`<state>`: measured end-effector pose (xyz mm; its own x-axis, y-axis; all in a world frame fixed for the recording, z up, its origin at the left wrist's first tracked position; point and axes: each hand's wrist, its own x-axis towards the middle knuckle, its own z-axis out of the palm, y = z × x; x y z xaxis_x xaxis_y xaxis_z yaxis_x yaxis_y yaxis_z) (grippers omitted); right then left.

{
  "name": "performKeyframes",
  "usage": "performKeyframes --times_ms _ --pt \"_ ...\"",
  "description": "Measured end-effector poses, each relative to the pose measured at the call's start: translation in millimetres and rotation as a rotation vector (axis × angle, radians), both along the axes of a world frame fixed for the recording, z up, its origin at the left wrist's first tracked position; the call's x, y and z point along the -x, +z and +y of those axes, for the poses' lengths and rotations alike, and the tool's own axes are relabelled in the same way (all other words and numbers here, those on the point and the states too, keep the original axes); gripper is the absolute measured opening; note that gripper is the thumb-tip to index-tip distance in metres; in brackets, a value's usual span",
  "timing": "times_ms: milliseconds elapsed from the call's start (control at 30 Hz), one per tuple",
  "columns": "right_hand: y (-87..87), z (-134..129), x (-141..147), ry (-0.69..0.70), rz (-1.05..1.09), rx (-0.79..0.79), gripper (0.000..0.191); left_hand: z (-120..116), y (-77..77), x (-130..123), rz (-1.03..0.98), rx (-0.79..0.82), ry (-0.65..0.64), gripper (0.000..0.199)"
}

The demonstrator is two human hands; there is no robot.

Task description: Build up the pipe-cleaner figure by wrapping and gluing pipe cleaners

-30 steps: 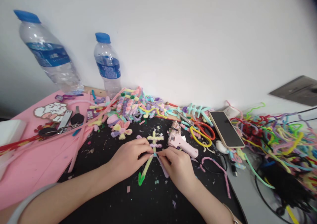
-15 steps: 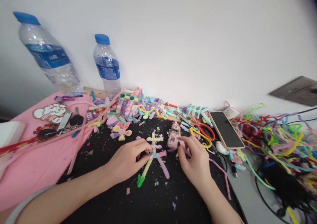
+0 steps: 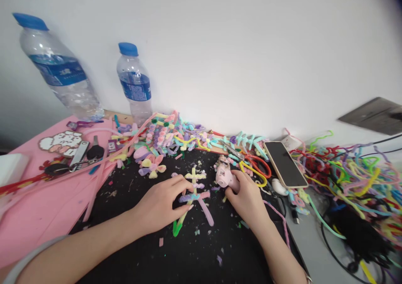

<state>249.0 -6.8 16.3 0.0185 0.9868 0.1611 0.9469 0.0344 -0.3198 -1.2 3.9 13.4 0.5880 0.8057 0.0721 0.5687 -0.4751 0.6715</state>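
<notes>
Table (image 3: 194, 259): black mat, pink sheet at left edge, white wall behind. Two capped water bottles (image 3: 134, 83) at back edge. Left hand (image 3: 163, 202), grip loose, presses pipe-cleaner figure (image 3: 194, 196) mid-mat; right hand (image 3: 248, 198) clamps pink glue gun (image 3: 224, 175).

My left hand (image 3: 163, 202) presses the pipe-cleaner figure (image 3: 194, 196) flat on the black surface (image 3: 188, 254), fingertips on its crossing stems. My right hand (image 3: 248, 198) wraps around the pink glue gun (image 3: 224, 176) just beside it. A phone (image 3: 284, 163) lies near the tangled pipe cleaners (image 3: 354, 171).
</notes>
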Motion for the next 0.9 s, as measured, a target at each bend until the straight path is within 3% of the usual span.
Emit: performKeyframes --times_ms 333,700,800,900 --pt "5.1 6.7 -14.6 -0.013 0.092 -0.242 0.036 1.8 -2.2 3.2 -0.072 0.047 0.066 0.014" --pt "-2.0 11.0 -15.2 0.091 0.095 -0.171 0.048 5.4 -8.4 3.8 -0.096 0.028 0.084 0.015" --pt "5.1 9.4 -16.4 0.137 0.087 -0.180 0.050 4.7 -4.1 3.9 -0.096 0.018 0.093 0.014" --pt "18.6 6.5 -21.8 0.214 0.073 -0.231 0.034 4.0 1.3 4.3 -0.095 -0.003 0.105 0.014"
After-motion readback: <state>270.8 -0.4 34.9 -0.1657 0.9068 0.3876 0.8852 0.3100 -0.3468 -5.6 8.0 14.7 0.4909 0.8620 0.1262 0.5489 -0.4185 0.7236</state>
